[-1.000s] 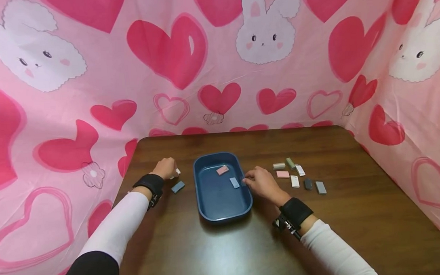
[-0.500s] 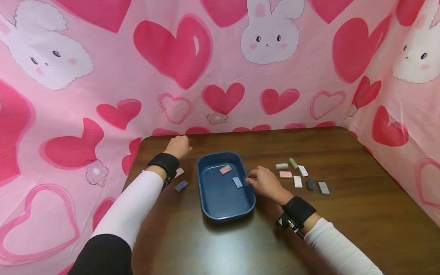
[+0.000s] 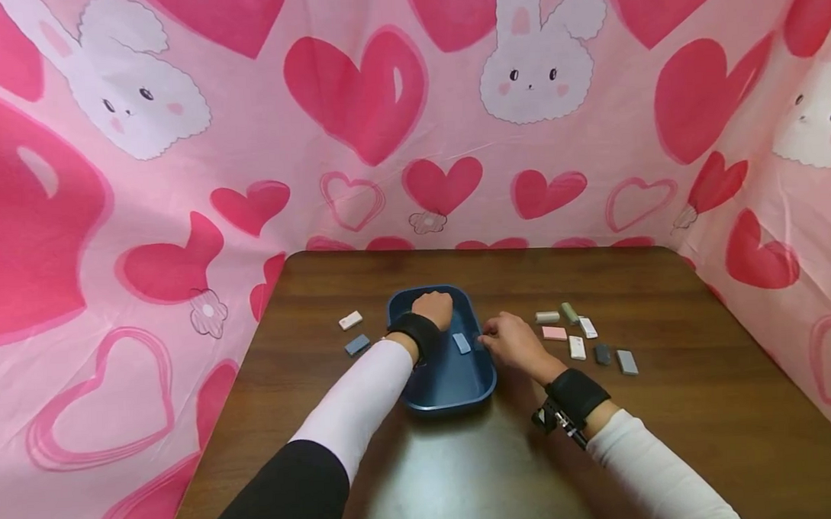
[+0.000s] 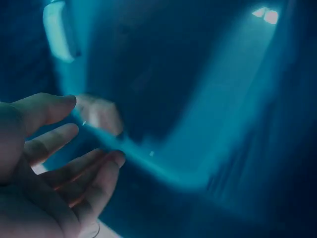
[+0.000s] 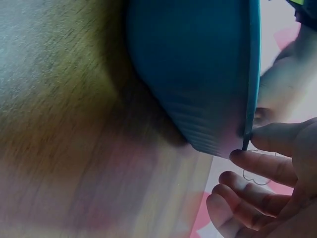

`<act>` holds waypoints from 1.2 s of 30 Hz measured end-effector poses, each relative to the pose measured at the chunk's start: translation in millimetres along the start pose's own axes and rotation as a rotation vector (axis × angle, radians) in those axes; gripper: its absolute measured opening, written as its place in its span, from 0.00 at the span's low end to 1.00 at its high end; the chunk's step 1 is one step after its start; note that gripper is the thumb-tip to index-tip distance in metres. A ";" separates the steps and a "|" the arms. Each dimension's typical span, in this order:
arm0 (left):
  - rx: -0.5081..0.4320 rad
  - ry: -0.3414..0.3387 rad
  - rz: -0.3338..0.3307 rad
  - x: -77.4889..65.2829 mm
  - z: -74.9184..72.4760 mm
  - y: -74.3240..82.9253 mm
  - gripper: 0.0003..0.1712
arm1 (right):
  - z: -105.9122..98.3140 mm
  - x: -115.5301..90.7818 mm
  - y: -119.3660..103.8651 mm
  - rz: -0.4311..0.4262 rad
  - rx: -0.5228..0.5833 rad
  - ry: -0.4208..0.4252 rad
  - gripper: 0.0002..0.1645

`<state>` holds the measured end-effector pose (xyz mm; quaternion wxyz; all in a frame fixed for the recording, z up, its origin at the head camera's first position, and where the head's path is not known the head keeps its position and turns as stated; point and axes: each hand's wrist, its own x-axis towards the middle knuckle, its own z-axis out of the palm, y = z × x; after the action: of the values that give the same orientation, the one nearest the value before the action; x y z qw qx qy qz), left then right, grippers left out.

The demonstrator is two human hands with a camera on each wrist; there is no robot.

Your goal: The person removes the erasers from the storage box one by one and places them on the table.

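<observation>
My left hand (image 3: 434, 308) reaches over the far part of a blue plastic tray (image 3: 454, 382). In the left wrist view its thumb and fingers are spread, with the fingertips close around a pink eraser-like block (image 4: 103, 115) on the tray floor. That block is hidden behind the hand in the head view. A light-blue block (image 3: 462, 343) lies farther right in the tray. My right hand (image 3: 518, 346) stays at the tray's right side. Its thumb and forefinger pinch the rim (image 5: 252, 94) in the right wrist view, while the other fingers curl loosely below.
Left of the tray, a white block (image 3: 350, 320) and a slate-blue block (image 3: 357, 345) lie on the brown wooden table (image 3: 311, 416). Several more blocks, including a pink one (image 3: 554, 333) and a green one (image 3: 569, 313), are grouped at the right. A pink patterned cloth (image 3: 355, 101) hangs behind.
My left hand has left the white block at the left, lifted, and moved right over the tray. That block stays on the table. The right hand keeps its hold on the rim.
</observation>
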<state>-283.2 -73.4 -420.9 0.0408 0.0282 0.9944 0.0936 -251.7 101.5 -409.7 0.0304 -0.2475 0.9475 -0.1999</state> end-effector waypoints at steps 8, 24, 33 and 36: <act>0.038 0.038 0.073 2.1 19.4 -10.8 0.11 | 5.1 7.4 -9.1 0.045 0.005 -0.021 0.11; -0.125 0.156 0.162 -13.4 -45.8 -63.0 0.09 | 16.2 1.2 -20.4 0.097 0.056 0.000 0.11; -0.192 0.214 -0.058 -28.8 -48.8 -162.2 0.12 | 6.1 -0.8 -6.4 0.090 0.039 -0.011 0.12; -0.149 0.190 -0.121 -39.4 -29.8 -190.9 0.11 | 5.5 -1.0 -6.4 0.097 0.038 -0.020 0.12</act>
<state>-255.9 -268.6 -424.7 -0.0462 -0.0438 0.9839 0.1669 -247.1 94.9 -412.3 0.0543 -0.2027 0.9542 -0.2134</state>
